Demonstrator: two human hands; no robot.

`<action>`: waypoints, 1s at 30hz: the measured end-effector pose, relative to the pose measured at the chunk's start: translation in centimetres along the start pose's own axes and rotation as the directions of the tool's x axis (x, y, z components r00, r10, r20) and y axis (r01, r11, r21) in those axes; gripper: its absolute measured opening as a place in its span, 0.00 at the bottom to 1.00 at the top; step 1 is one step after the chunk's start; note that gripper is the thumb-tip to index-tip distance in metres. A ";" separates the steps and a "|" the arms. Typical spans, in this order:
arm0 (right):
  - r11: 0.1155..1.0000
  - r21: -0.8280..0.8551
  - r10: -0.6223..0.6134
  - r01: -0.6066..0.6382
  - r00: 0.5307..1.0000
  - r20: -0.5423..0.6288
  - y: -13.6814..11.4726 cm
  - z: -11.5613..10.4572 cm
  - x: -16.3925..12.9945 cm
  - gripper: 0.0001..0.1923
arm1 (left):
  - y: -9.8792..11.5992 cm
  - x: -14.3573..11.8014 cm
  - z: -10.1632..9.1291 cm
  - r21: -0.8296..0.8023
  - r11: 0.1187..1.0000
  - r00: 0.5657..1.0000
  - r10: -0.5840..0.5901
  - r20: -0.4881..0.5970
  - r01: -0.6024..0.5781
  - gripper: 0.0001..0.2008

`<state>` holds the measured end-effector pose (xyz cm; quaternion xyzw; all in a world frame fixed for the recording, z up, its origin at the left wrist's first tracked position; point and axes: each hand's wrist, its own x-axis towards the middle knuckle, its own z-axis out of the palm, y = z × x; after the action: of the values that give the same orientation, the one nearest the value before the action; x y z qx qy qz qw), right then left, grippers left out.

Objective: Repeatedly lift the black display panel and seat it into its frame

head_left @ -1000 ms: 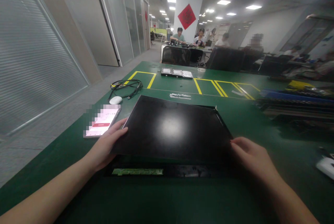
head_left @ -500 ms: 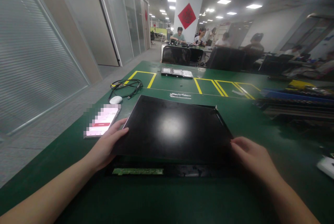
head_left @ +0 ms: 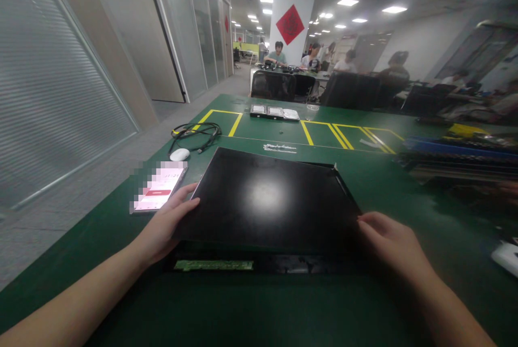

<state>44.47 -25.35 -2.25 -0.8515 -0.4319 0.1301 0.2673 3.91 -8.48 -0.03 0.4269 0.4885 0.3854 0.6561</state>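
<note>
A dark, glossy display panel (head_left: 267,201) is tilted over a black frame (head_left: 299,264) on the green table, with a ceiling light mirrored in it. My left hand (head_left: 168,223) grips the panel's left edge, thumb on the front face and fingers behind. At the right edge, my right hand (head_left: 384,233) pinches the panel near its lower corner. Along the frame's near side shows a strip of green circuit board (head_left: 213,265). The panel hides most of the frame beneath it.
Left of the panel lie a lit phone (head_left: 162,188), a white mouse (head_left: 179,155) and a coiled black cable (head_left: 198,134). Hard drives (head_left: 275,113) sit farther back. Blurred blue and black items (head_left: 457,155) are at the right. Several people sit beyond the table.
</note>
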 end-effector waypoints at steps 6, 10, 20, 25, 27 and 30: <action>0.999 0.007 0.040 -0.041 0.998 0.044 -0.3 -0.1 -0.1 0.21 | -0.3 0.1 -0.1 -0.024 1.000 1.000 0.014 0.024 -0.013 0.32; 0.999 -0.026 0.039 -0.038 0.999 0.027 -0.2 -0.2 0.0 0.21 | -0.5 0.2 -0.2 -0.027 0.999 0.999 0.023 0.031 -0.023 0.31; 1.000 0.002 0.016 -0.016 1.000 0.011 0.2 0.0 0.2 0.21 | -0.6 0.5 -0.4 -0.039 0.999 0.998 0.026 0.059 -0.023 0.30; 1.000 -0.002 0.027 -0.027 0.999 0.024 -0.1 -0.1 0.1 0.21 | -0.7 0.3 -0.6 -0.037 0.999 0.998 0.026 0.066 -0.023 0.30; 0.999 0.004 0.032 -0.033 0.999 0.018 -0.1 -0.1 0.1 0.21 | -0.8 0.2 -0.6 -0.036 0.999 0.997 0.023 0.074 -0.021 0.30; 0.999 0.021 0.042 -0.042 0.999 0.011 0.1 0.0 0.1 0.20 | -0.8 0.2 -0.5 -0.041 0.999 0.996 0.037 0.078 -0.034 0.30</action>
<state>44.63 -25.31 -2.30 -0.8567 -0.4140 0.1448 0.2714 3.52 -8.47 -0.94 0.4375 0.4469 0.3895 0.6761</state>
